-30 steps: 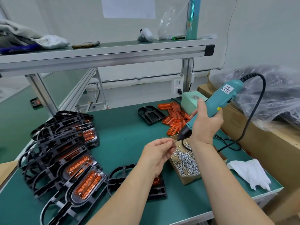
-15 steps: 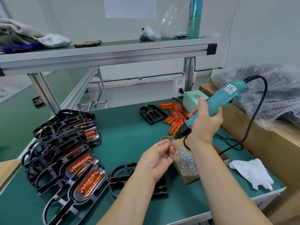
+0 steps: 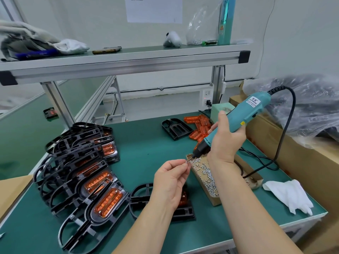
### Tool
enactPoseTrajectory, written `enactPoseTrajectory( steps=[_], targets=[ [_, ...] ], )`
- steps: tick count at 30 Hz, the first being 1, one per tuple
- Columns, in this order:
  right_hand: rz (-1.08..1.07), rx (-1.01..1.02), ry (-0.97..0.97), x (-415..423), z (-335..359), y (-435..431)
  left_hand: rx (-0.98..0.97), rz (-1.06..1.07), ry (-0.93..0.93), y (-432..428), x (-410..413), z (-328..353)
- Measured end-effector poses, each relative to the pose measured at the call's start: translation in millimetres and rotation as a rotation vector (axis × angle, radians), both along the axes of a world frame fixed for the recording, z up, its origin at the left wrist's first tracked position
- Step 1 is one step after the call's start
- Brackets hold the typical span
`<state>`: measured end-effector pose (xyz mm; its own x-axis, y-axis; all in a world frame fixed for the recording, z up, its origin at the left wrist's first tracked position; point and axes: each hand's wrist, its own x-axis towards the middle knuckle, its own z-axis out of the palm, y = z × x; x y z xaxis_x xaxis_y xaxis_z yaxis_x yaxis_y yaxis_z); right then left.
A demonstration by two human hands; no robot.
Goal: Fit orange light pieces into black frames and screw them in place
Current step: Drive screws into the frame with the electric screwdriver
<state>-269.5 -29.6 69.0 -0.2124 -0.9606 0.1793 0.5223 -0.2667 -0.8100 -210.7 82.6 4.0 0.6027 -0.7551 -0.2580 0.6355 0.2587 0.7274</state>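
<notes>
Fingers [image 3: 183, 166] of the left hand [image 3: 170, 182] are closed narrow and pinch a small screw [image 3: 186, 161] between thumb and forefinger. The right hand [image 3: 226, 142] is wrapped around the teal screwdriver [image 3: 245, 112]. Its long axis slants from far right and high down to near left, so the bit [image 3: 192, 157] points at the screw and is just beside it, over the left end of the box of screws [image 3: 207, 173]. I judge the next move is to seat the screw on the bit, so the left hand, which is nearer, must line the screw up with this slanted axis. Below the left wrist, on the table [image 3: 146, 143], lies the black frame [image 3: 185, 212] with an orange light piece [image 3: 184, 197] in it, not yet screwed as far as I can tell.
</notes>
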Motion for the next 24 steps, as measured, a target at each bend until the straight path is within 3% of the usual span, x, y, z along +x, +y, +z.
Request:
enactPoseTrajectory(
  steps=[9,15,24],
  targets=[
    [-0.007,0.025,-0.006,13,-4,9,0.029,0.095,-0.216,14,2,-5],
    [0.012,0.003,0.034,23,-13,13,0.049,0.11,-0.262,23,7,-16],
    [0.08,-0.09,0.066,41,-9,24,0.174,0.025,-0.607,37,30,-11]
  ],
)
